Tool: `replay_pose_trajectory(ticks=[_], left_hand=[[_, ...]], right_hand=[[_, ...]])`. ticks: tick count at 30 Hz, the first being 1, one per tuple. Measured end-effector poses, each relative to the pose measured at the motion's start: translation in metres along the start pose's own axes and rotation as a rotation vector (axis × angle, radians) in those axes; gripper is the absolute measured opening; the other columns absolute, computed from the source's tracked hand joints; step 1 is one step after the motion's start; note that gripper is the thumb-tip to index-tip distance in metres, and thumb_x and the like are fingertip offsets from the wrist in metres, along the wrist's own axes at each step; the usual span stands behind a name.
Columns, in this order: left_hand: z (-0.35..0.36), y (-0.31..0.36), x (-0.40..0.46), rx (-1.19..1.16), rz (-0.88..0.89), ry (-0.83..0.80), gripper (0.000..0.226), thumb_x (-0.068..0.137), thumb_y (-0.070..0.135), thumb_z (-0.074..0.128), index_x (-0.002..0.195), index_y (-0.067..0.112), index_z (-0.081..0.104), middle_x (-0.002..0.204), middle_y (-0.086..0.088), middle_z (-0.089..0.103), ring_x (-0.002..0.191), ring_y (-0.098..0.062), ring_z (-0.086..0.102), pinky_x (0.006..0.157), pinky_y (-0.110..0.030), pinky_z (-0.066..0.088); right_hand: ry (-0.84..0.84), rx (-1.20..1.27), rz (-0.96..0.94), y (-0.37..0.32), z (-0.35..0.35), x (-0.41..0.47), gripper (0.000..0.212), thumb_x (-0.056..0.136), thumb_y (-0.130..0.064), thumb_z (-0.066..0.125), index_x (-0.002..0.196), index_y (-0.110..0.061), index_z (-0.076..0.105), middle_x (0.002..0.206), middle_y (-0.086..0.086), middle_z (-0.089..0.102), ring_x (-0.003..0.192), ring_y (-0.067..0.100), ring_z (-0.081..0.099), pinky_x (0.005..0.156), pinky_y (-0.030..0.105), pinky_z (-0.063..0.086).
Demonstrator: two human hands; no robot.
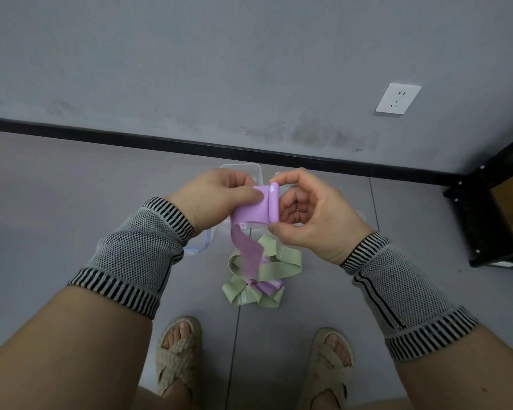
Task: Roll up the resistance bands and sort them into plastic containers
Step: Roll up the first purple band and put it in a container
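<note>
Both the left hand (216, 196) and right hand (311, 214) pinch a purple band (256, 207), fingers curled. Its tail hangs toward 6 o'clock over green bands (267, 261) on the floor (72, 202).

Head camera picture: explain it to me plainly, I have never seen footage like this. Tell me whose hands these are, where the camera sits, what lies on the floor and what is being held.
There is no machine here. A person wears a camera on the head, so it looks down past their own arms to the floor and their sandalled feet.

The left hand and right hand both hold a purple resistance band. Its top part is being rolled between the fingers, and the loose tail hangs down toward the floor.

On the grey tiled floor lies a loose pile of green resistance bands, with another purple band tangled in it. Behind the hands stand clear plastic containers, mostly hidden, so I cannot tell what is in them.

On the wall is a white power socket. A black shelf frame stands at the right.
</note>
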State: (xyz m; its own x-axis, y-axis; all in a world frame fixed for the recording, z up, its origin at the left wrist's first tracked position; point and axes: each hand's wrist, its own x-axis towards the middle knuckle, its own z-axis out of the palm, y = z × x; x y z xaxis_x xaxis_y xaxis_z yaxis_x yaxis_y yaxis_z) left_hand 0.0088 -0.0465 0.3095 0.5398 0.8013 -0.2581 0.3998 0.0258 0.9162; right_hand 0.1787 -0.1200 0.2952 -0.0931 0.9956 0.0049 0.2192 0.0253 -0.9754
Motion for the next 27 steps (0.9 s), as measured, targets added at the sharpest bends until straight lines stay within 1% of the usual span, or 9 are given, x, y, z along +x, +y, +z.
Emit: replay_pose_trajectory(ticks=[3,7,10,12,14,17,19,22,27], left_hand=[[0.001,0.0,-0.001,0.028,0.013,0.002,0.037,0.076,0.038,0.067,0.081,0.001,0.063,0.062,0.0,0.056,0.056,-0.01,0.046,0.053,-0.021,0.038],[0.0,0.0,-0.002,0.078,0.018,0.019,0.031,0.066,0.037,0.067,0.078,0.009,0.063,0.066,-0.002,0.059,0.062,-0.014,0.051,0.06,-0.027,0.04],[0.001,0.002,-0.001,0.156,0.019,0.036,0.019,0.077,0.03,0.074,0.074,0.016,0.061,0.063,0.004,0.057,0.058,-0.01,0.049,0.057,-0.025,0.039],[0.001,0.003,-0.001,0.217,0.016,0.053,0.015,0.082,0.025,0.07,0.075,0.018,0.06,0.063,0.005,0.056,0.057,-0.009,0.048,0.055,-0.024,0.039],[0.002,0.004,-0.002,0.259,0.019,0.07,0.013,0.081,0.027,0.069,0.076,0.018,0.06,0.065,0.005,0.057,0.058,-0.009,0.049,0.055,-0.023,0.04],[0.003,0.005,-0.003,0.239,0.025,0.075,0.012,0.081,0.025,0.07,0.078,0.018,0.061,0.066,0.004,0.059,0.06,-0.01,0.051,0.057,-0.024,0.041],[0.004,0.006,-0.004,0.203,0.032,0.058,0.013,0.08,0.026,0.072,0.078,0.018,0.062,0.066,0.004,0.059,0.059,-0.01,0.051,0.057,-0.024,0.042],[0.008,0.007,-0.004,0.182,0.034,0.068,0.029,0.074,0.04,0.073,0.082,0.013,0.065,0.067,0.005,0.059,0.057,-0.005,0.05,0.054,-0.018,0.041],[0.017,0.009,0.0,0.248,0.057,0.17,0.023,0.082,0.03,0.07,0.078,0.009,0.064,0.056,0.007,0.052,0.041,0.004,0.044,0.038,-0.008,0.032]], right_hand=[[-0.004,0.059,0.012,-0.003,0.0,-0.001,0.049,0.072,0.012,0.071,0.104,-0.022,0.055,0.073,0.003,0.061,0.065,0.012,0.057,0.066,0.022,0.051],[-0.016,0.09,0.017,-0.004,0.0,-0.002,0.048,0.074,0.013,0.07,0.104,-0.021,0.055,0.075,0.005,0.062,0.071,0.02,0.057,0.072,0.029,0.052],[-0.013,0.068,0.017,-0.004,0.0,-0.002,0.049,0.073,0.012,0.071,0.104,-0.022,0.055,0.075,0.005,0.062,0.069,0.017,0.058,0.071,0.026,0.052],[-0.007,0.041,0.017,-0.003,0.001,-0.001,0.049,0.072,0.011,0.072,0.103,-0.023,0.055,0.075,0.004,0.062,0.067,0.015,0.058,0.068,0.023,0.052],[0.007,-0.013,0.007,-0.002,0.002,-0.001,0.05,0.07,0.006,0.075,0.102,-0.026,0.055,0.075,0.004,0.063,0.068,0.016,0.059,0.071,0.028,0.054],[0.049,-0.118,-0.023,0.0,0.003,0.0,0.047,0.064,-0.011,0.074,0.101,-0.031,0.055,0.076,0.002,0.065,0.07,0.021,0.062,0.075,0.036,0.056],[0.075,-0.199,-0.042,0.002,0.002,0.0,0.046,0.063,-0.015,0.073,0.099,-0.034,0.054,0.075,-0.002,0.064,0.071,0.017,0.063,0.075,0.034,0.057],[0.09,-0.348,-0.064,0.003,0.0,0.001,0.047,0.066,-0.01,0.076,0.101,-0.033,0.053,0.073,-0.006,0.062,0.069,0.005,0.061,0.074,0.026,0.055],[0.108,-0.487,-0.105,0.002,0.004,0.001,0.047,0.069,-0.012,0.075,0.11,-0.022,0.056,0.073,-0.009,0.061,0.072,0.003,0.059,0.072,0.019,0.052]])
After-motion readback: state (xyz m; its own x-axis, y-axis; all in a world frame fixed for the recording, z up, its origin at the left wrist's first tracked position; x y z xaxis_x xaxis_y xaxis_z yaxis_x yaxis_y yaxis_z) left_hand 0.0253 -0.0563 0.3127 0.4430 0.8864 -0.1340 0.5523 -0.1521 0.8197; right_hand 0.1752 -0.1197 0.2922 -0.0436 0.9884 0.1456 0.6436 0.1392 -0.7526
